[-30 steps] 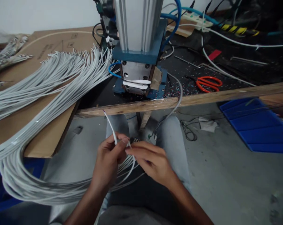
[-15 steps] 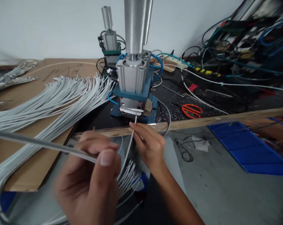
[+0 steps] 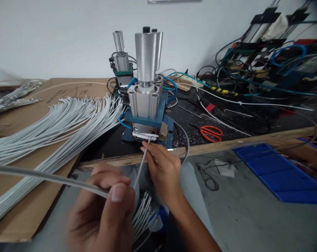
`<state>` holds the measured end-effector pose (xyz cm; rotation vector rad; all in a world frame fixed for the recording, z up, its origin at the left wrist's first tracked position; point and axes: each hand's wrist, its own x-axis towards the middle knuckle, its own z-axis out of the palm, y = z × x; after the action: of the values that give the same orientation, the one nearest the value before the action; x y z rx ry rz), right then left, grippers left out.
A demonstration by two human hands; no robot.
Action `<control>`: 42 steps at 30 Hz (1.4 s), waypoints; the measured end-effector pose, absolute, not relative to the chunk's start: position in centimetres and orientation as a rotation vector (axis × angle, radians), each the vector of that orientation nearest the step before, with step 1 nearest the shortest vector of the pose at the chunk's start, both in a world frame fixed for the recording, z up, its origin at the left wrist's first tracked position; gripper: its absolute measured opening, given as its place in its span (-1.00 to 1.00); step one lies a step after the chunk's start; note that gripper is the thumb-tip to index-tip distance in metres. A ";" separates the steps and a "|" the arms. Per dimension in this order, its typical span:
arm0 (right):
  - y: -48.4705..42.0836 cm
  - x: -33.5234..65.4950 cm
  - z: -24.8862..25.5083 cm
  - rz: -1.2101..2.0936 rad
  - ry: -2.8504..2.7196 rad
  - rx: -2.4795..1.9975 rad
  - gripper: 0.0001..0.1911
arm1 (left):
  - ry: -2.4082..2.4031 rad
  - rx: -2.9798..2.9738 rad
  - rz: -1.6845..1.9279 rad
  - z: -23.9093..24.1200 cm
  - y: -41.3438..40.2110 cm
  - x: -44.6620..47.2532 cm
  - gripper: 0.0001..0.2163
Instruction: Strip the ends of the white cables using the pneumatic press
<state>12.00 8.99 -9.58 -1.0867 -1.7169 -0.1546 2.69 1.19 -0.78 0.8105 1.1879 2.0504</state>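
Plain white wall point(image 3: 77, 42) up top, and below it a black workbench point(image 3: 110, 144) that's littered with tiny scraps point(image 3: 182, 141). Smack in the centre, a pneumatic press point(image 3: 144, 103) with a knurled cylinder point(image 3: 148, 57) is set near the front edge. One white cable point(image 3: 140, 169) is pinched near its end by the right hand's point(image 3: 162, 168) fingertips, its tip held right at the press's front; whether it's actually inside can't be told. At lower left of centre, a grey cable point(image 3: 56, 179) running in from the left edge is grasped between the left hand's point(image 3: 103, 213) thumb and curled fingers. Loads of bundled wires point(image 3: 66, 159) are spread over cardboard point(image 3: 32, 218) at left, and orange-handled scissors point(image 3: 210, 133) can be seen right of the press.
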 end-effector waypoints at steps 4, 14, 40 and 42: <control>9.1 12.0 -9.4 -0.151 -1.721 -1.091 -0.74 | 1.169 0.810 2.018 -1.6 0.7 2.3 -0.80; 9.6 12.0 -9.7 -0.140 -1.737 -1.153 -0.71 | 1.147 0.946 1.978 -2.0 0.6 2.2 -0.86; 9.9 11.6 -9.6 -0.011 -1.709 -1.192 -0.71 | 1.160 0.882 1.929 -1.8 0.2 2.4 -0.87; 9.9 11.5 -9.5 -0.038 -1.706 -1.190 -0.71 | 1.154 0.880 1.930 -1.8 0.3 2.4 -0.87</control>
<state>11.55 9.94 -9.55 -1.1898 -1.7058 -0.0383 2.45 0.25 -1.76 0.8799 1.1540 1.9302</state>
